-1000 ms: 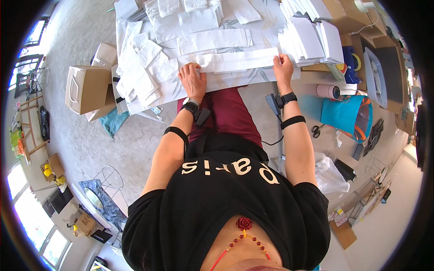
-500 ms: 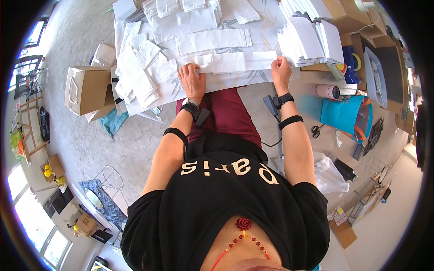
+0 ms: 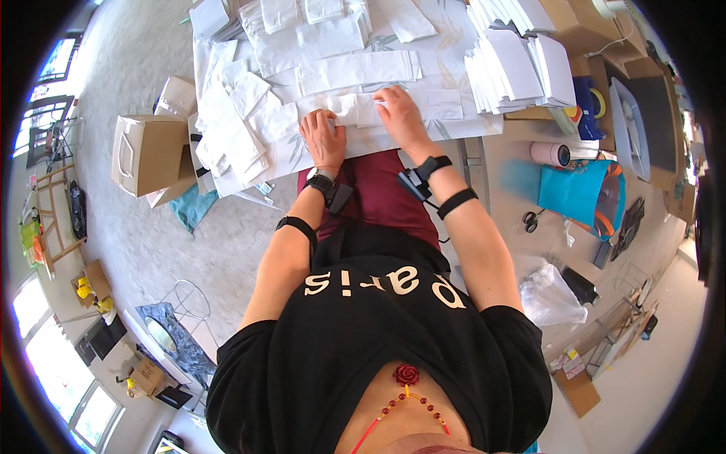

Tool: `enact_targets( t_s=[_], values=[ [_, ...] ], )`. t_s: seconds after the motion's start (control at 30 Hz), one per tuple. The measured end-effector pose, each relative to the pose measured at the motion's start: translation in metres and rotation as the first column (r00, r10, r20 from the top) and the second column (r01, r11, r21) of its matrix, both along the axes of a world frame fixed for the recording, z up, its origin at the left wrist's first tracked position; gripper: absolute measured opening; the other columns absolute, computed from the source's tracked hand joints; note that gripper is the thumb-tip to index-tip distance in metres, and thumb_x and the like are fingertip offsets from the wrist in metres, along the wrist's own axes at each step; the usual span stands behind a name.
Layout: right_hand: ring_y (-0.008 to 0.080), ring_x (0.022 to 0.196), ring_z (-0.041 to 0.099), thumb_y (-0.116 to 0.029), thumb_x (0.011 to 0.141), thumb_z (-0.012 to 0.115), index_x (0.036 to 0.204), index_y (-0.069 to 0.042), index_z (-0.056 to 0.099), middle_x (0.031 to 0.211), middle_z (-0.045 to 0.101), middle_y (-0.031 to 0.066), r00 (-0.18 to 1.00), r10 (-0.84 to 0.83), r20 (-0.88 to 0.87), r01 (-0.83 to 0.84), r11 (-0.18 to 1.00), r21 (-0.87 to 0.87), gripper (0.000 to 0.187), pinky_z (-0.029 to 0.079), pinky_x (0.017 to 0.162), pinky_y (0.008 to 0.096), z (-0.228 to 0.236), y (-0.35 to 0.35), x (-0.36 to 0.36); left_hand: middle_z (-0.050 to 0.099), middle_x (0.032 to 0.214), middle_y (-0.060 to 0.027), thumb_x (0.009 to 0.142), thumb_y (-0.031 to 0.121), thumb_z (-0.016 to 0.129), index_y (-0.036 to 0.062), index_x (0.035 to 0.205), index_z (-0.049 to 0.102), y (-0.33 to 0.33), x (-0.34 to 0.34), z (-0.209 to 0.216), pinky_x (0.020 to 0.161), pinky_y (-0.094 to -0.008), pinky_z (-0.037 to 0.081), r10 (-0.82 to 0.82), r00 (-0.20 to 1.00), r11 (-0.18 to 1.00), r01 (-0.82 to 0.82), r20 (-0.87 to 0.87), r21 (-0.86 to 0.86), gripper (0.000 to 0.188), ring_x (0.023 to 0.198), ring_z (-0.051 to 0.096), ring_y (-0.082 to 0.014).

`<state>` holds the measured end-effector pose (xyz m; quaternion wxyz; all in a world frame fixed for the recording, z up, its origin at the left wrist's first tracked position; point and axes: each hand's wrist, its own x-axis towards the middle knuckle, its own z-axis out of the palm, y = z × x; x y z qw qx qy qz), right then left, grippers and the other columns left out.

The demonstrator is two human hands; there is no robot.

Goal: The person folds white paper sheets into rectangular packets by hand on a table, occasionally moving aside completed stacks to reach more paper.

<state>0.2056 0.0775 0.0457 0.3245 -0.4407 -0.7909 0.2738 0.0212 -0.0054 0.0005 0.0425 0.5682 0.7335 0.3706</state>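
A long, thin white strip made of overlapping flat white pieces lies along the near edge of the table. At its left end, my left hand presses down with bent fingers closed on the strip. My right hand is over the middle of the strip, its fingers curled together at the tips; whatever they pinch is too small to make out. To the right of that hand, the strip's far right end lies flat. Beyond it runs another white folded strip. Loose white pieces are heaped beside my left hand.
Stacks of folded white sheets stand at the table's right. Cardboard boxes sit left of the table. On the right are a pink bottle, a turquoise bag and, lower down, black scissors.
My right hand has let go of the strip's right end and moved left to its middle, nearer my left hand. My left hand stays at the left end.
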Motion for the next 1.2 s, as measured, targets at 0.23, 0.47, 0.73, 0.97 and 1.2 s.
enact_targets(
  t_s=[0.23,0.47,0.73,0.97,1.2],
  values=[
    [0.0319,0.1,0.067,0.0,0.084,0.074,0.107,-0.006,0.066,0.104,0.066,0.0116,0.998,0.031,0.05,-0.025,0.994,-0.106,0.025,0.055,0.087,0.0414,-0.032,0.002,-0.02,0.059,0.108,-0.0123,0.075,0.005,0.074,0.0086,0.101,0.059,0.001,0.004,0.005,0.101,-0.0475,0.039,0.009,1.0,1.0,-0.009,-0.026,0.026,0.03,0.111,0.054,-0.0356],
    [0.0313,0.1,0.066,-0.004,0.081,0.08,0.106,-0.007,0.067,0.104,0.066,0.0095,0.999,0.029,0.042,-0.026,0.997,-0.073,0.028,0.055,0.087,0.0405,-0.035,0.0,-0.02,0.057,0.107,-0.0146,0.076,-0.002,0.069,0.0049,0.101,0.057,0.001,0.002,0.003,0.097,-0.0461,0.043,0.073,0.983,0.995,-0.084,0.169,0.06,0.028,0.107,0.053,-0.0371],
    [0.0329,0.106,0.065,-0.008,0.082,0.081,0.112,-0.011,0.068,0.11,0.065,0.0107,0.997,0.061,0.052,-0.057,0.996,-0.074,0.033,0.054,0.092,0.0422,-0.033,0.0,-0.017,0.062,0.09,-0.0103,0.09,0.004,0.07,-0.0009,0.108,0.055,-0.001,0.002,0.014,0.075,-0.0372,0.052,0.248,0.833,0.967,-0.246,0.495,-0.071,0.024,0.082,0.064,-0.0234],
    [0.0327,0.114,0.062,-0.012,0.079,0.083,0.127,-0.012,0.07,0.114,0.066,0.0099,0.993,0.094,0.076,-0.084,0.988,-0.129,0.049,0.051,0.101,0.0422,-0.026,-0.002,-0.017,0.064,0.093,-0.0066,0.099,0.011,0.064,-0.004,0.118,0.053,0.005,0.0,0.021,0.077,-0.0291,0.054,0.075,0.442,0.995,-0.094,0.894,-0.037,0.026,0.089,0.065,-0.0136],
    [0.0303,0.117,0.059,-0.017,0.079,0.084,0.129,-0.014,0.071,0.117,0.064,0.0086,0.994,0.1,0.051,-0.09,0.982,-0.165,0.052,0.05,0.103,0.0406,-0.03,-0.002,-0.014,0.067,0.117,-0.0096,0.101,0.011,0.06,0.0035,0.123,0.054,0.008,0.018,0.044,0.097,-0.0363,0.053,-0.019,0.191,0.999,-0.029,0.981,0.025,0.024,0.107,0.066,-0.0182]
  ],
)
